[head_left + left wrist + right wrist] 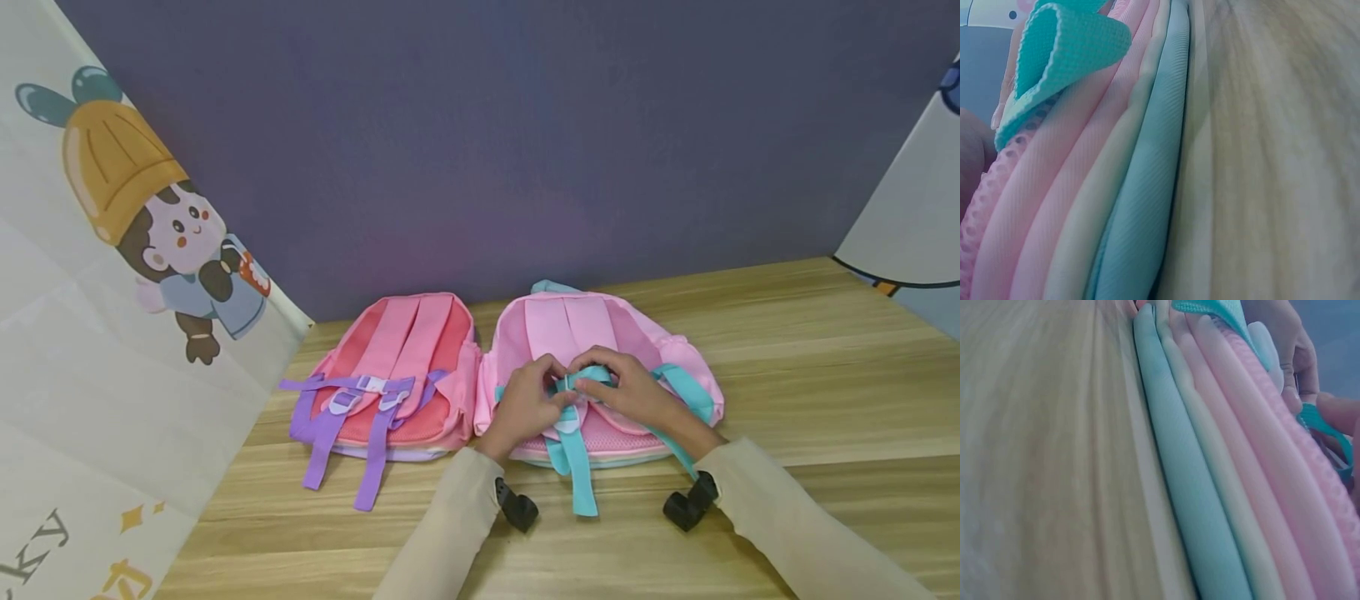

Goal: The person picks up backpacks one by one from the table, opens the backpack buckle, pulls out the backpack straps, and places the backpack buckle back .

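A light pink backpack (513, 333) lies on the wooden table, its shoulder straps facing up. Over its middle, both hands work at a teal webbing strap (592, 374). The left hand (527, 402) pinches the strap's left part by a small pale buckle, which the fingers partly cover. The right hand (633, 390) holds a loop of the strap between thumb and fingers; that loop (1330, 429) also shows in the right wrist view. Below the hands, a loose teal strap end (581, 475) hangs past the lower edge. In the left wrist view, a folded teal strap (1079, 47) lies over the piping.
Left of the pink backpack, and touching it, lies a coral-pink backpack (386, 333) with purple straps (371, 467) and a white chest buckle (372, 384). The wooden table (810, 375) meets a dark panel (525, 150) behind. A printed white sheet (60, 350) borders the left.
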### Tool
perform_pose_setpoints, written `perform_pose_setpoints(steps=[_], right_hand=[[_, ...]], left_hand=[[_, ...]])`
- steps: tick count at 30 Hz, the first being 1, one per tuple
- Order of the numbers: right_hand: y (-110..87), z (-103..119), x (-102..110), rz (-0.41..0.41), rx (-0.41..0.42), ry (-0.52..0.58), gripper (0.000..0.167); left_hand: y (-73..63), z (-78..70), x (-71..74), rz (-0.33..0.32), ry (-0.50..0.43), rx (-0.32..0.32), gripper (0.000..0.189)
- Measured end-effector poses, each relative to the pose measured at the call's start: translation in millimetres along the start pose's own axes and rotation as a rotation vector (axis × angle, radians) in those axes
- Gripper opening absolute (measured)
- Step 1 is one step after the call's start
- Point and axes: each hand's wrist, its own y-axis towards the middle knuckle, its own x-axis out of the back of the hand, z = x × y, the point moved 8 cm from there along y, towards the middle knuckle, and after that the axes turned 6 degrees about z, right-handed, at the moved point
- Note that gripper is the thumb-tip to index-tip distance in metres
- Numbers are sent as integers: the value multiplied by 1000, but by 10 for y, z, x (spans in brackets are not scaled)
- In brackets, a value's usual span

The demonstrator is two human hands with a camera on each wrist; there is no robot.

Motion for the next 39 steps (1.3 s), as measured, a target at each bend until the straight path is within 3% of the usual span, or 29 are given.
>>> perform_pose_setpoints(steps=[6,15,32,39], right_hand=[[5,1,12,-25,28,-47,15],[-1,-11,29,-49,2,-57,9],[0,8,13,-42,9,-69,1],[5,1,13,-36,-10,-68,7]], left_hand=[[2,-1,-2,1,17,1,17],[7,-4,-8,15,23,13,16],[-4,-21,-9,7,45,-3,16],[-1,-23,-4,5,31,-7,14]])
